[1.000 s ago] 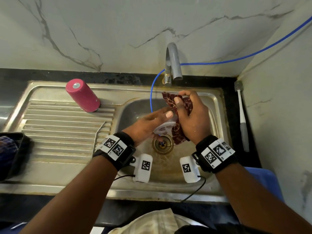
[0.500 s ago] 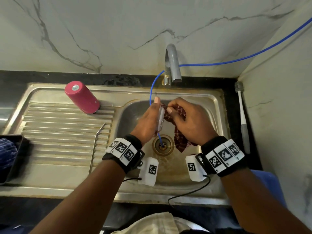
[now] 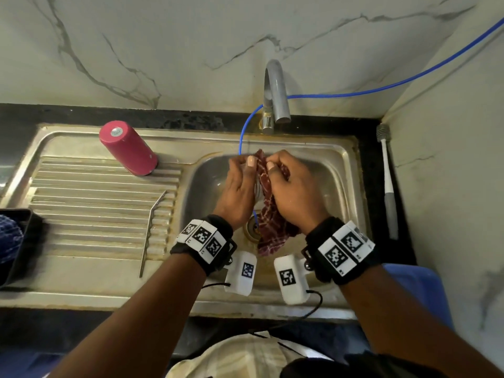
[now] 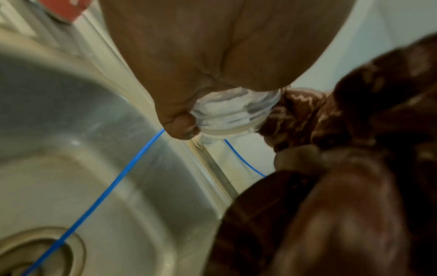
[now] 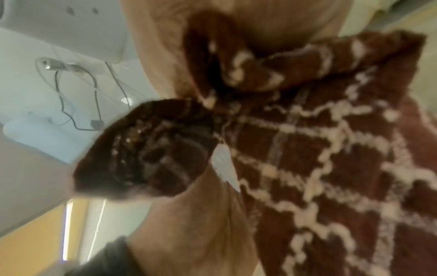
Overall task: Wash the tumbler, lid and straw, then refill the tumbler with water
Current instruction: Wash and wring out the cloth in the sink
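Note:
Over the sink basin (image 3: 341, 186) my left hand (image 3: 241, 184) grips the clear plastic lid (image 4: 234, 115), which in the head view is almost hidden between both hands. My right hand (image 3: 289, 192) holds a maroon checked cloth (image 3: 268, 227) bunched against the lid, its tail hanging toward the drain. The pink tumbler (image 3: 128, 148) stands upside down at the back of the ribbed drainboard. The bent metal straw (image 3: 151, 230) lies on the drainboard near the basin's left rim.
A grey tap (image 3: 275, 94) rises behind the basin, and a thin blue hose (image 3: 242, 132) runs from the wall down into the drain (image 3: 252, 227). A white brush (image 3: 388, 186) lies along the right counter edge. A black tray (image 3: 16, 241) sits far left.
Both hands have closed together higher over the basin, and the cloth now wraps more of the lid. The tumbler and straw have not moved.

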`<state>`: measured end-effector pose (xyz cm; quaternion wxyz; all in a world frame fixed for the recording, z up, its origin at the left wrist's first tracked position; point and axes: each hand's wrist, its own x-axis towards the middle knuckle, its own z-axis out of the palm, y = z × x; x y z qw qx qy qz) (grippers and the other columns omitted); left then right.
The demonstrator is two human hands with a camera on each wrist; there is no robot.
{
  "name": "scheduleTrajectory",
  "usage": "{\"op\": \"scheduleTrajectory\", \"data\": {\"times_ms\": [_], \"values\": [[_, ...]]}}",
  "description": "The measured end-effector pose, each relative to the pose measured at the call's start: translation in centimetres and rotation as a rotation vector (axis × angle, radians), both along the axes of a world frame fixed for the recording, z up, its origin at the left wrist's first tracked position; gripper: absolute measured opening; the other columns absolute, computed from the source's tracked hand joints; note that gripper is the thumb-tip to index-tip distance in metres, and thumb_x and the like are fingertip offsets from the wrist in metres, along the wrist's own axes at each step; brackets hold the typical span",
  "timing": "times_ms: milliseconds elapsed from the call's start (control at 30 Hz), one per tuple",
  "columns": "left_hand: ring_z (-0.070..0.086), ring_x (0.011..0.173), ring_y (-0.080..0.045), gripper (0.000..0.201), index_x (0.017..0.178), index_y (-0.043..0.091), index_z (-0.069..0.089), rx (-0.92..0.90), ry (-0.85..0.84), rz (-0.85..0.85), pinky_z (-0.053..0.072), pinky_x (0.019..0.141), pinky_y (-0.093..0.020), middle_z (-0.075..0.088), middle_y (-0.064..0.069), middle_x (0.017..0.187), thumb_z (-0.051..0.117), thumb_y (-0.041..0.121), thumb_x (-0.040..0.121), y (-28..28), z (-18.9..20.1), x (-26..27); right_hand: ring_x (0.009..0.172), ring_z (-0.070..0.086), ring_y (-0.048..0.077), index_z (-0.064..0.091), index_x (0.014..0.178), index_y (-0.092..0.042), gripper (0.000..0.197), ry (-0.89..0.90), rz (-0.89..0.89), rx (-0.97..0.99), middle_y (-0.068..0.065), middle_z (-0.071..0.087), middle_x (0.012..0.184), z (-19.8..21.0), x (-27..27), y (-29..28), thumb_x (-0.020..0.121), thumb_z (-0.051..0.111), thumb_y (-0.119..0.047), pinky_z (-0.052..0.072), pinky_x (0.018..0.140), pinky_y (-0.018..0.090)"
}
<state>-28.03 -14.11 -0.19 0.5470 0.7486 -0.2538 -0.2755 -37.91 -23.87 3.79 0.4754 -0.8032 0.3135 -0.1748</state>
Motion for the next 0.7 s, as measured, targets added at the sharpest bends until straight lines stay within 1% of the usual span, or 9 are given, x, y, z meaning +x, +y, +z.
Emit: {"op": "scheduleTrajectory", "data": {"times_ms": [133, 200, 267, 333, 400, 467, 567, 633, 700], "values": [[0.069, 0.099, -0.015, 0.056, 0.128, 0.024, 0.042, -0.001, 0.190, 0.064, 0.057, 0.096, -0.050, 0.066, -0.004, 0.111, 0.031, 0.072, 0.103, 0.1, 0.3, -0.3, 0.071, 0.062, 0.012, 0.057, 0.099, -0.022, 0.012, -0.032, 0.002, -0.159, -0.006, 0.062, 0.079, -1.3, -1.0, 1.7, 0.107, 0.050, -0.028, 0.055, 0.068, 0.039], [0.074, 0.104, -0.020, 0.069, 0.132, 0.026, 0.044, -0.005, 0.304, 0.096, 0.057, 0.097, -0.053, 0.074, -0.006, 0.111, 0.034, 0.084, 0.094, 0.4, 0.0, -0.6, 0.070, 0.063, 0.016, 0.055, 0.100, -0.023, 0.013, -0.045, 0.024, -0.221, -0.007, 0.063, 0.078, -1.5, -1.3, 2.3, 0.106, 0.048, -0.032, 0.055, 0.065, 0.046], [0.074, 0.108, -0.025, 0.074, 0.133, 0.027, 0.045, -0.034, 0.383, 0.127, 0.057, 0.099, -0.055, 0.076, -0.010, 0.114, 0.037, 0.087, 0.089, 0.7, 0.0, -0.7, 0.068, 0.062, 0.015, 0.056, 0.103, -0.023, 0.014, -0.054, 0.054, -0.269, -0.009, 0.063, 0.079, -1.1, -1.2, 2.5, 0.105, 0.047, -0.033, 0.055, 0.062, 0.046], [0.073, 0.109, -0.025, 0.064, 0.136, 0.019, 0.041, -0.094, 0.441, 0.145, 0.058, 0.093, -0.045, 0.073, -0.013, 0.118, 0.037, 0.073, 0.101, 0.8, 0.2, -0.8, 0.071, 0.065, 0.014, 0.060, 0.109, -0.023, 0.015, -0.045, 0.091, -0.279, -0.009, 0.067, 0.085, -0.5, -0.9, 2.5, 0.106, 0.049, -0.032, 0.057, 0.064, 0.046], [0.072, 0.102, -0.018, 0.042, 0.133, 0.016, 0.039, -0.129, 0.399, 0.146, 0.058, 0.084, -0.034, 0.070, -0.013, 0.115, 0.032, 0.051, 0.112, 1.1, 0.6, -1.0, 0.083, 0.071, 0.014, 0.062, 0.121, -0.027, 0.020, -0.014, 0.092, -0.229, -0.009, 0.074, 0.097, -0.1, -0.5, 2.4, 0.105, 0.051, -0.031, 0.060, 0.073, 0.045], [0.071, 0.098, -0.014, 0.033, 0.131, 0.016, 0.039, -0.147, 0.335, 0.131, 0.058, 0.080, -0.027, 0.069, -0.015, 0.115, 0.030, 0.042, 0.114, 1.5, 0.7, -1.0, 0.098, 0.072, 0.015, 0.063, 0.131, -0.031, 0.028, 0.022, 0.072, -0.163, -0.009, 0.076, 0.111, 0.3, -0.1, 2.5, 0.105, 0.052, -0.030, 0.060, 0.085, 0.046], [0.067, 0.119, -0.024, 0.027, 0.124, 0.023, 0.043, -0.135, 0.305, 0.112, 0.058, 0.092, -0.030, 0.059, -0.025, 0.132, 0.029, 0.044, 0.114, 1.9, 0.4, -0.6, 0.113, 0.070, 0.012, 0.059, 0.143, -0.041, 0.039, 0.051, 0.079, -0.117, -0.013, 0.074, 0.126, 0.6, 0.3, 2.7, 0.106, 0.051, -0.029, 0.058, 0.098, 0.042], [0.064, 0.124, -0.024, 0.022, 0.116, 0.034, 0.045, -0.107, 0.276, 0.112, 0.056, 0.099, -0.035, 0.055, -0.023, 0.137, 0.027, 0.048, 0.113, 2.1, 0.2, -0.4, 0.114, 0.069, 0.007, 0.059, 0.144, -0.044, 0.042, 0.034, 0.108, -0.129, -0.015, 0.073, 0.128, 0.5, 0.4, 2.8, 0.108, 0.051, -0.026, 0.057, 0.100, 0.037], [0.068, 0.116, -0.021, 0.026, 0.117, 0.034, 0.046, -0.089, 0.275, 0.138, 0.058, 0.091, -0.032, 0.061, -0.019, 0.131, 0.028, 0.052, 0.112, 2.2, 0.2, 0.0, 0.115, 0.069, 0.003, 0.062, 0.142, -0.040, 0.039, -0.009, 0.129, -0.133, -0.015, 0.073, 0.129, 0.3, 0.4, 3.0, 0.108, 0.051, -0.024, 0.057, 0.100, 0.035]]}}
